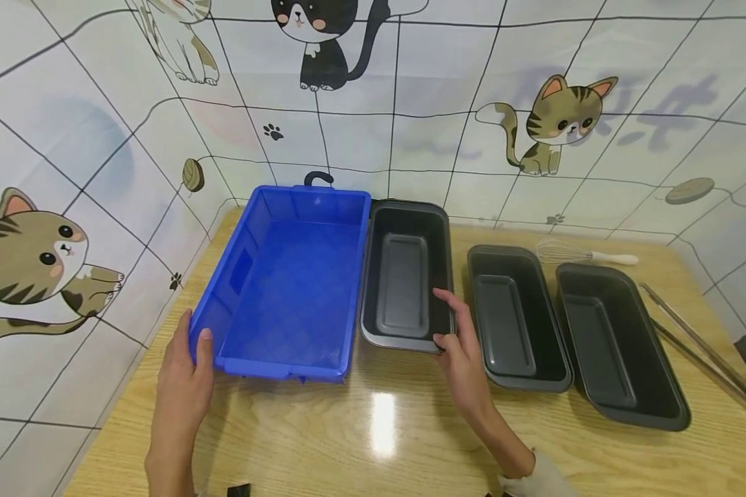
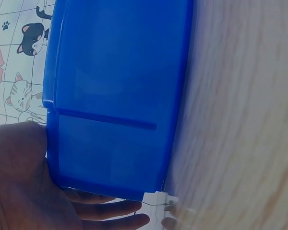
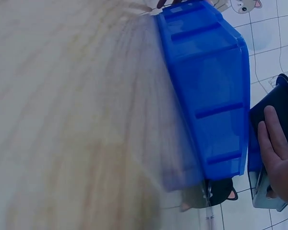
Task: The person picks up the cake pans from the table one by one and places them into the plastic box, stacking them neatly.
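A blue plastic bin (image 1: 298, 297) stands on the left of the table, with nothing in it. My left hand (image 1: 183, 386) grips its near left corner, thumb at the rim and fingers along the outside wall. Close against the bin's right side is a dark grey loaf pan (image 1: 404, 283). My right hand (image 1: 463, 359) holds this pan by its near right corner, the thumb at the near rim and a finger over the right one. In the right wrist view the pan (image 3: 271, 108) is raised off the table, about level with the bin's rim.
Two more dark loaf pans, one in the middle (image 1: 503, 324) and one further right (image 1: 603, 352), sit side by side. Behind them lies a whisk (image 1: 587, 255); metal tongs (image 1: 702, 345) lie at the right. A cat-printed sheet (image 1: 435, 138) hangs along the table's back.
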Tool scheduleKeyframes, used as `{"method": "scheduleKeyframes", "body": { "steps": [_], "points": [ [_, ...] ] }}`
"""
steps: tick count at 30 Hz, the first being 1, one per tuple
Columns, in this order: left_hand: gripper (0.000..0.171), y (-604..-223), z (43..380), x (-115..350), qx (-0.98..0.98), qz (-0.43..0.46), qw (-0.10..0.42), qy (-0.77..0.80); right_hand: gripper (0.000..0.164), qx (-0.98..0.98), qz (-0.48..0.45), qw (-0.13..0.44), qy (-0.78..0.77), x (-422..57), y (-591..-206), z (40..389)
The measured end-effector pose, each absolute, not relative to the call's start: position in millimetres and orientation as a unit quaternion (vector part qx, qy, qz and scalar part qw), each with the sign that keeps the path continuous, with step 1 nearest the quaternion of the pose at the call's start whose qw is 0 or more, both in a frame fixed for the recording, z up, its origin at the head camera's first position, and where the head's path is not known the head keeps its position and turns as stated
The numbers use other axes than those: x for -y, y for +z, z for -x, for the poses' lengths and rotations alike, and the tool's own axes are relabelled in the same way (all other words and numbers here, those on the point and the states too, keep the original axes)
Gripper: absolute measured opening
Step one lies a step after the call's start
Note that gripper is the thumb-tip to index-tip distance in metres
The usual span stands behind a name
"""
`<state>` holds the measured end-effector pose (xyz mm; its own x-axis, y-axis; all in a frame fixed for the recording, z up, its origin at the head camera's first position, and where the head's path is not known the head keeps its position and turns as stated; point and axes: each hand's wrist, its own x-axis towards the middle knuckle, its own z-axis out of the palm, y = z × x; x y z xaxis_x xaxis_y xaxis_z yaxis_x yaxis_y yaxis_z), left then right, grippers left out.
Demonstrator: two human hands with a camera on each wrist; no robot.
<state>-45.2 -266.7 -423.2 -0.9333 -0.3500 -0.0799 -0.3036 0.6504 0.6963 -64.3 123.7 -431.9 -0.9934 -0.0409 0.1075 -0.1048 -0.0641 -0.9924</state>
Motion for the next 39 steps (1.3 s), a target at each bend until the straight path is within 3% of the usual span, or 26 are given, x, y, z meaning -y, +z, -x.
{"method": "scheduleKeyframes", "body": {
  "steps": [8, 17, 39],
  "points": [
    [0.069, -423.3, 44.8, 267.5, 0.906, -0.181, 0.029, -0.382, 0.069, 0.621, -0.064, -0.019, 0.781, -114.5, -429.0, 77.3],
    [0.070, -424.8, 45.4, 267.3, 0.906, -0.178, 0.029, -0.382, 0.069, 0.647, -0.050, -0.029, 0.761, -95.6, -406.2, 79.9],
    [0.069, -426.1, 45.3, 269.3, 0.905, -0.166, 0.037, -0.389, 0.065, 0.612, -0.123, -0.088, 0.776, -25.0, -398.5, 110.6]
  ]
}}
